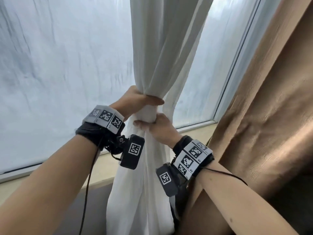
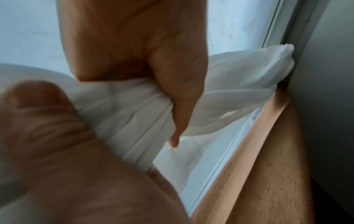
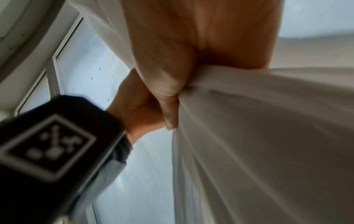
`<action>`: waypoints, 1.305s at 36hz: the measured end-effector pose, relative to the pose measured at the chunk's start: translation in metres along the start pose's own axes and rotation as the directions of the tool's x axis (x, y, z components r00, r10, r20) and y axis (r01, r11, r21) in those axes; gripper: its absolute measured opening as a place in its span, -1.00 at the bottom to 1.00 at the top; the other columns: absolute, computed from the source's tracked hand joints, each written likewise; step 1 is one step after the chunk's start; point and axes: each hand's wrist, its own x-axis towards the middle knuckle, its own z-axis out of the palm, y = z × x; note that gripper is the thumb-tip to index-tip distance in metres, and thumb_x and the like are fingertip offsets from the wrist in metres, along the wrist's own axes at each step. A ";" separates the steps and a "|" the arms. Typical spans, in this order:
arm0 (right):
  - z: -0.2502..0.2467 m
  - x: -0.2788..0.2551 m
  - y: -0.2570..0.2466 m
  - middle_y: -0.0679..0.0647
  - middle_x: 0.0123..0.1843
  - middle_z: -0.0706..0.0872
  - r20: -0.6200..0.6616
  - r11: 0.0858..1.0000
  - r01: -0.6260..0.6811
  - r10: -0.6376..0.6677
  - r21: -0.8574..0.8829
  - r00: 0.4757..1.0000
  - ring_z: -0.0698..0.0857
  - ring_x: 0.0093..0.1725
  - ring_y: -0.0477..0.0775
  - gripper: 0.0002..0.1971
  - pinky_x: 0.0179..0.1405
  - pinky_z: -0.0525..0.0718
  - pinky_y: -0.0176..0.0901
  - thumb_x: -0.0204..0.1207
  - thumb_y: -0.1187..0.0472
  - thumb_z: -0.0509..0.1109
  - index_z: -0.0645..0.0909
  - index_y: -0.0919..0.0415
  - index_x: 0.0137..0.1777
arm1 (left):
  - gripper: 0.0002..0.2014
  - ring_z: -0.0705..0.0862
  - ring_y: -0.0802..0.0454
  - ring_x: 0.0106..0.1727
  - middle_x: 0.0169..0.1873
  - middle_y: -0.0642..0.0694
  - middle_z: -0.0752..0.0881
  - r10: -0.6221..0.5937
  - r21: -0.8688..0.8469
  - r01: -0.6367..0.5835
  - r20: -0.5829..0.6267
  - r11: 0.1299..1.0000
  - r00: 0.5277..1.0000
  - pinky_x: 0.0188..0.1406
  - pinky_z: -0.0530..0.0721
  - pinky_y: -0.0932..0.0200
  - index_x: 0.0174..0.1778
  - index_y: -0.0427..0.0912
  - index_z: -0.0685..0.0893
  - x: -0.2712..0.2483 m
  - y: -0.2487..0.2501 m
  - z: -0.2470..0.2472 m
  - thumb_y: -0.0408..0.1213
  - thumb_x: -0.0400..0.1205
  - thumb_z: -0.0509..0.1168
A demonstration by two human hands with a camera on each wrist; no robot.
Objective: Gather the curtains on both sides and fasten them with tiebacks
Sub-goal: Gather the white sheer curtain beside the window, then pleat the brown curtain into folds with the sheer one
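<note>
A white sheer curtain (image 1: 157,48) hangs in front of the window, bunched into a narrow bundle at mid height. My left hand (image 1: 140,100) grips the bundle from the left, thumb wrapped across its front. Just below it my right hand (image 1: 159,126) grips the same bundle from the right. In the left wrist view the left hand (image 2: 153,63) squeezes the white curtain (image 2: 130,109). In the right wrist view the right hand (image 3: 172,60) clenches the curtain (image 3: 258,128). A brown heavy curtain (image 1: 264,116) hangs at the right. No tieback shows.
The frosted window pane (image 1: 59,65) fills the left and centre, with its white frame (image 1: 237,65) beside the brown curtain. A beige sill (image 1: 105,168) runs along the bottom. Black cables trail from both wrist cameras.
</note>
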 end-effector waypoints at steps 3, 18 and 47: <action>-0.022 -0.011 0.006 -0.07 -0.15 0.81 0.064 0.995 -0.063 0.059 0.073 0.996 0.77 -0.09 -0.06 -0.80 -0.03 0.67 -0.22 0.41 -0.07 0.57 0.75 0.05 -0.16 | -0.73 0.69 -0.03 -0.20 -0.25 -0.20 0.70 0.003 -0.009 -0.004 -0.072 1.000 0.997 -0.16 0.65 0.03 -0.06 -0.44 0.76 -0.003 -0.004 0.010 -0.43 0.38 0.57; -0.035 -0.014 0.016 0.03 0.30 0.72 -0.185 0.975 -0.035 0.076 0.218 0.980 0.66 0.31 -0.05 -0.43 0.41 0.57 -0.03 0.67 -0.27 0.01 0.65 0.08 0.34 | -0.84 0.76 -0.06 -0.21 -0.22 -0.30 0.77 0.003 -0.120 -0.014 -0.093 0.993 0.996 -0.25 0.74 0.12 -0.09 -0.46 0.77 -0.014 -0.036 0.062 -0.56 0.43 0.50; -0.186 0.017 0.073 0.39 0.59 0.19 -0.998 0.708 -0.704 0.065 0.058 -0.016 0.25 0.54 0.47 0.23 0.25 0.43 0.49 -0.01 0.03 0.56 -0.05 0.14 0.66 | -0.70 0.65 -0.05 -0.19 -0.24 -0.04 0.67 0.026 -0.035 -0.028 -0.070 0.999 0.997 -0.30 0.57 0.12 0.01 -0.20 0.62 0.040 -0.070 0.118 -0.42 0.36 0.39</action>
